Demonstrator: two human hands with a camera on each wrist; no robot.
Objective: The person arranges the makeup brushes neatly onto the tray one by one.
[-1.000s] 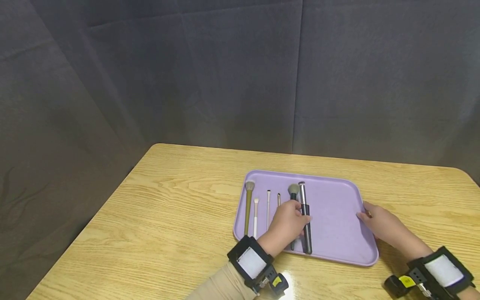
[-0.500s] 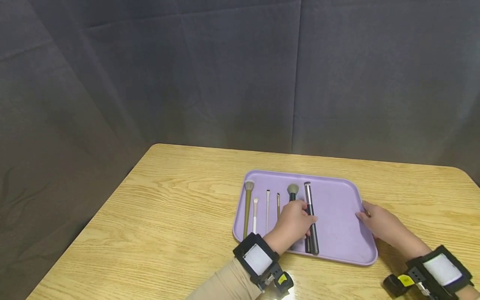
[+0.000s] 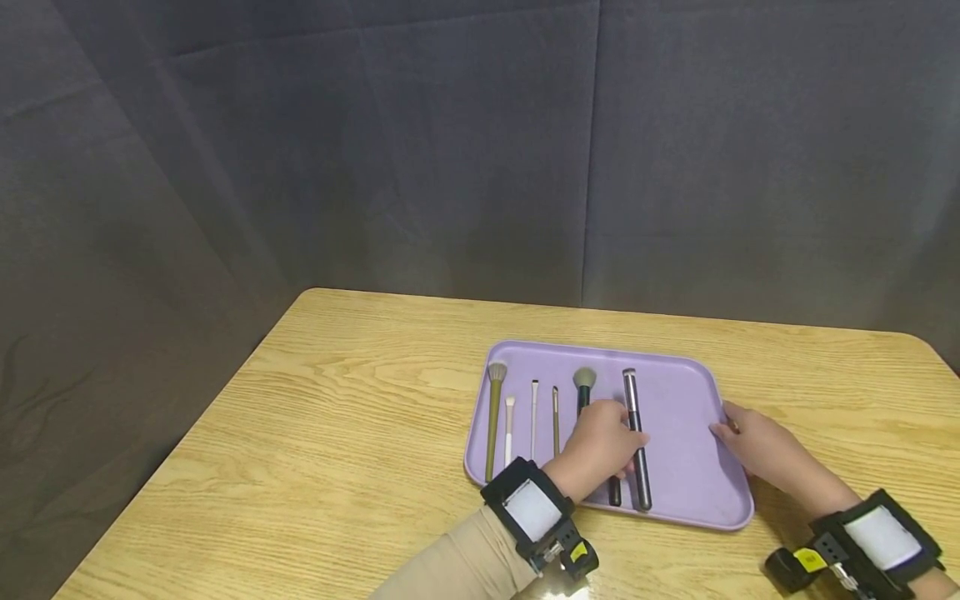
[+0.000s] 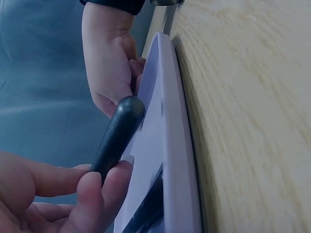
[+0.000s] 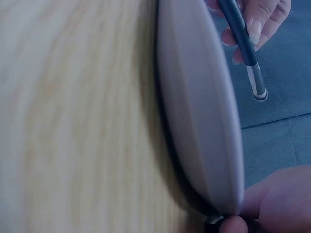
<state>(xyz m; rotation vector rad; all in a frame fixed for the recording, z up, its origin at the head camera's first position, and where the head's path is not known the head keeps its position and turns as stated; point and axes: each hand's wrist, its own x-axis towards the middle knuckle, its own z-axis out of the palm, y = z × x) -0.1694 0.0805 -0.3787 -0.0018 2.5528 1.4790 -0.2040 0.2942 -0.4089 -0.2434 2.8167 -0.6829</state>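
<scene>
My left hand (image 3: 600, 437) pinches a black-handled makeup brush (image 3: 642, 479) with a silver ferrule, thumb and fingertips round its handle. In the right wrist view this brush (image 5: 258, 80) shows tilted above the tray rim, bristle end away from the hand. Below the hand, the end of another black handle (image 3: 615, 492) lies on the lilac tray (image 3: 693, 496); the hand hides its rest. Just left is a fluffy-headed brush (image 3: 584, 378) with a dark handle. My right hand (image 3: 761, 446) grips the tray's right rim, thumb on top, fingers at the outer side.
Toward the tray's left lie an olive-handled brush (image 3: 493, 421), a short white brush (image 3: 509, 429), a thin white brush (image 3: 534, 417) and a thin brown brush (image 3: 556, 417), roughly parallel. The tray stands on a wooden table (image 3: 337, 417) before a dark curtain (image 3: 450, 167).
My left hand has moved right with the black-handled brush, away from the fluffy-headed brush, uncovering the end of another black handle. The right hand stays on the tray rim.
</scene>
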